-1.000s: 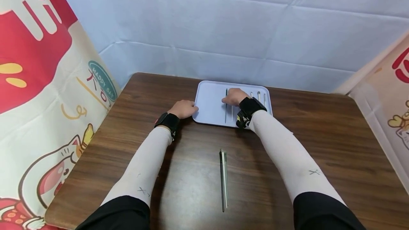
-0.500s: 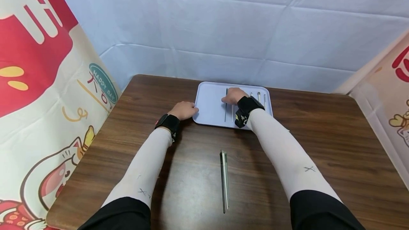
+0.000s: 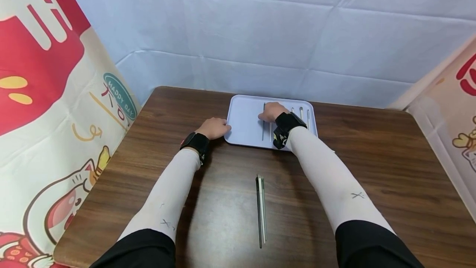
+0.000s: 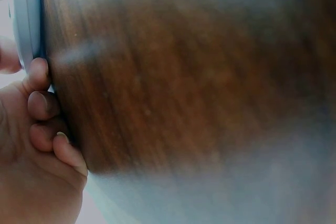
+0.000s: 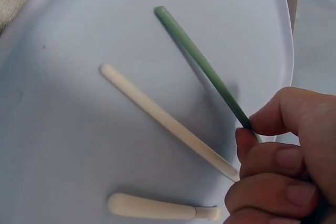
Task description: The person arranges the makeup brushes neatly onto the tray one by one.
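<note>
A pale lavender tray (image 3: 242, 121) lies at the table's far edge. My left hand (image 3: 213, 128) pinches its left rim between thumb and forefinger, with the other fingers curled in the left wrist view. Over the tray, my right hand (image 3: 272, 112) pinches one end of a slim green stick (image 5: 205, 69) that looks like a brush handle; its far end is inside my grip. Beside it lies a thin cream stick (image 5: 168, 121), partly behind my fingers. A thicker cream handle (image 5: 152, 206) with a joint near its end is lower in the right wrist view.
Several more slim pieces, one a pale stick (image 3: 301, 113), lie at the tray's right side. A bundle of dark and pale green sticks (image 3: 261, 214) lies on the brown wooden table (image 3: 372, 156) nearer me. Cloth sheets (image 3: 238, 32) hang behind and at both sides.
The hands keep their places and grips; the right forearm has shifted slightly left.
</note>
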Tool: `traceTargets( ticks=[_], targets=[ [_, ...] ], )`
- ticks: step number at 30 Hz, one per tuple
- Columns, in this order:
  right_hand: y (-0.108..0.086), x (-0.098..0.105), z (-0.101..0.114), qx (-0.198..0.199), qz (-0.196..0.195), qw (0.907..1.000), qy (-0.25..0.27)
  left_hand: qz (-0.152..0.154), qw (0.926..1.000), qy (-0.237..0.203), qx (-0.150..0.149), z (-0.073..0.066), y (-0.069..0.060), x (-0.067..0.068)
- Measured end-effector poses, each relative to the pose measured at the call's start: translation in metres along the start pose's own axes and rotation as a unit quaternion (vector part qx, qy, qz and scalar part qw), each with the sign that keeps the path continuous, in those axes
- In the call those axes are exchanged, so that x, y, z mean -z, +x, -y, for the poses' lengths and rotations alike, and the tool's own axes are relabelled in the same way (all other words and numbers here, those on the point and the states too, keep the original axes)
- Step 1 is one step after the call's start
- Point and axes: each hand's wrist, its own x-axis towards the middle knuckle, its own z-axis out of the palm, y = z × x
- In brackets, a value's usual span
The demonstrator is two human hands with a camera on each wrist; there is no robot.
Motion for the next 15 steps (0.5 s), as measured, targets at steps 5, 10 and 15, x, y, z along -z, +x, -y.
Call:
traceTargets(
  ticks=[5,10,15],
  targets=[
    [0.0007,-0.0013,0.0012,0.004,-0.002,1.0000,-0.009,0.001,1.0000,-0.001,-0.005,0.0040,0.0026,-0.0013],
    [0.0023,-0.0025,0.0019,0.006,-0.005,1.0000,-0.006,0.000,1.0000,-0.002,-0.006,0.0034,0.0022,-0.0004],
    [0.0038,-0.0031,0.0013,0.008,0.001,0.9999,-0.007,0.004,1.0000,0.001,-0.004,0.0006,0.0002,0.0014]
  ],
)
